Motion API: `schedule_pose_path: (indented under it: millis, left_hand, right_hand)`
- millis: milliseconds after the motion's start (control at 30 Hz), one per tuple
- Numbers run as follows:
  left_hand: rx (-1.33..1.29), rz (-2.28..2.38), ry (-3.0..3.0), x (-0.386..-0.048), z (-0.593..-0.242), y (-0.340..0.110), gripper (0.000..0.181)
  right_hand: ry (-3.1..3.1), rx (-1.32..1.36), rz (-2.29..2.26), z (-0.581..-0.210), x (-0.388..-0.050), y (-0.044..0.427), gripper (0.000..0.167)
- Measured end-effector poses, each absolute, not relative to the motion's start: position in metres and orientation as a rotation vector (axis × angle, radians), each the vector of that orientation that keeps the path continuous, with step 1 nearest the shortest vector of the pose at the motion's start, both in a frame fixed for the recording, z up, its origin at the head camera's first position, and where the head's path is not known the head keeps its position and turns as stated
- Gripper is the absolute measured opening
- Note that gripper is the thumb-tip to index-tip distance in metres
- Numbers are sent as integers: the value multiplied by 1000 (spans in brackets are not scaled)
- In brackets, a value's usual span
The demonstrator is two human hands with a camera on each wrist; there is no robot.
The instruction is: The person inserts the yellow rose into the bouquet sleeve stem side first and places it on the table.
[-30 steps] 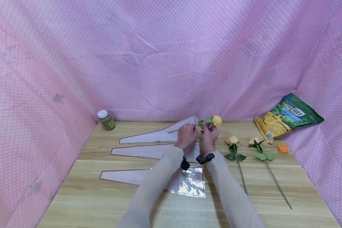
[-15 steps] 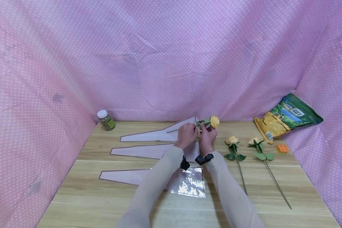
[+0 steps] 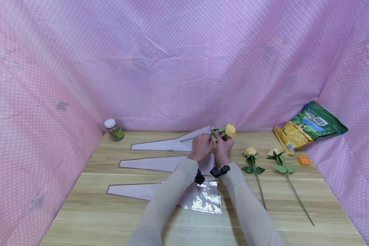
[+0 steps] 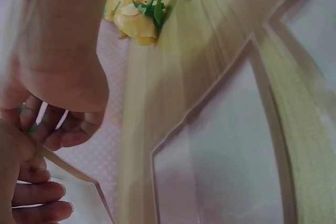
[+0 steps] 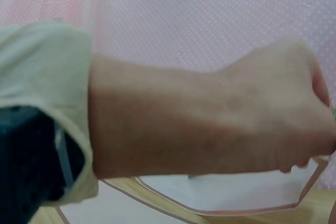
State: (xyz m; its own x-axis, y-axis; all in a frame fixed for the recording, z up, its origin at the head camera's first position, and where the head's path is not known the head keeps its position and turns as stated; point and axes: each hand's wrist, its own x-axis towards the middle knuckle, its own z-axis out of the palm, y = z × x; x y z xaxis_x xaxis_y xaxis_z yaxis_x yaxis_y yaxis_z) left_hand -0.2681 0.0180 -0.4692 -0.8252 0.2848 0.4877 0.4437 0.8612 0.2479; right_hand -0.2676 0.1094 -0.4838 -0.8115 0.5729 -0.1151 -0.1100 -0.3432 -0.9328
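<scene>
My right hand (image 3: 223, 147) holds a yellow artificial rose (image 3: 230, 130) by its stem just below the bloom. The bloom points right and the stem runs leftward inside the farthest flower sleeve (image 3: 156, 146). My left hand (image 3: 202, 147) pinches that sleeve's mouth edge, as the left wrist view shows with the left fingers (image 4: 39, 195) on its brown border. Above them in that view, the right hand (image 4: 65, 90) has curled fingers, with a bit of green behind them. In the right wrist view the left hand (image 5: 278, 108) hides most of the rose.
Two more flat sleeves, a middle one (image 3: 150, 163) and a nearer one (image 3: 132, 190), lie under the forearms. Two roses, one left (image 3: 250, 152) and one right (image 3: 275, 153), lie rightward. A lidded jar (image 3: 114, 130), a green-yellow bag (image 3: 312, 125) and an orange block (image 3: 304, 161) stand around.
The rose and right hand have shifted slightly left, toward the sleeve, with the stem and leaves closer to its mouth. The left hand keeps its place at the sleeve's edge.
</scene>
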Motion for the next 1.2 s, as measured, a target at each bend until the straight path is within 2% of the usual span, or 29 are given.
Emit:
schedule_pose_path:
  millis: [200, 400, 567, 767, 1133, 1200]
  left_hand:
    - [-554, -485, -2584, -268, -467, 19, 18]
    - [-594, -465, -2569, -268, -469, 19, 20]
    - [-602, -462, -2551, -268, -472, 19, 21]
    - [-567, -527, -2582, -269, -472, 20, 22]
    - [-660, -675, -2579, -276, -474, 0, 37]
    - [-702, -729, -2627, -279, -475, -7, 48]
  right_hand:
    - [-1424, -606, 2265, -486, -268, 108, 13]
    - [-1408, -620, 2319, -489, -268, 110, 27]
    - [-1368, -679, 2343, -491, -268, 114, 22]
    - [-1314, -689, 2351, -489, -267, 116, 23]
    - [-1334, -644, 2348, -489, -268, 123, 16]
    - [-1344, -642, 2348, -489, -267, 123, 16]
